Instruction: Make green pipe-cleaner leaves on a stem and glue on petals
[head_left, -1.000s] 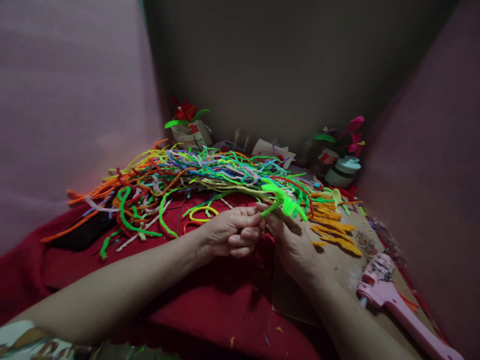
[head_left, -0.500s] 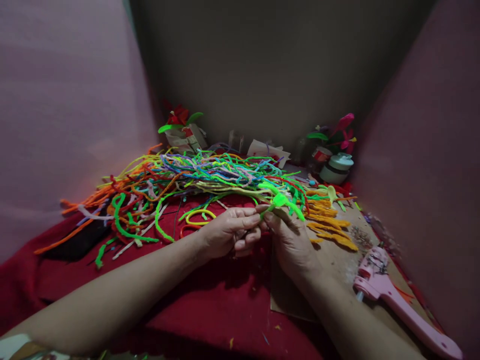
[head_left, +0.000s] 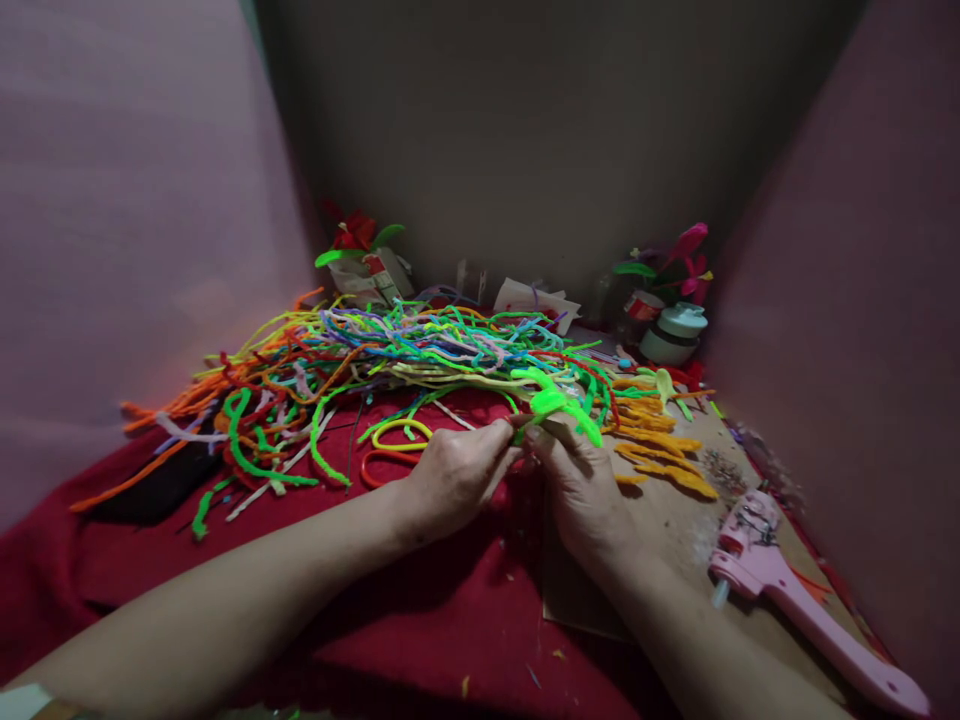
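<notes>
My left hand is closed, its fingertips pinching the lower end of a bright green pipe-cleaner piece. My right hand is closed on the same piece, thumb pressed near its stem. The two hands almost meet over the red cloth. Looped green parts stick up and to the right above my fingers. Just behind my left hand lie scissors with yellow and red handles. A large pile of many-coloured pipe cleaners stretches behind both hands.
Orange pipe-cleaner shapes lie on a brown board at the right, with a pink glue gun beside them. A lidded jar and pink flowers stand at the back right, red flowers at the back left.
My left hand has turned so its back faces up, its fingers now curled in. The green piece has shifted slightly left and tilted.
</notes>
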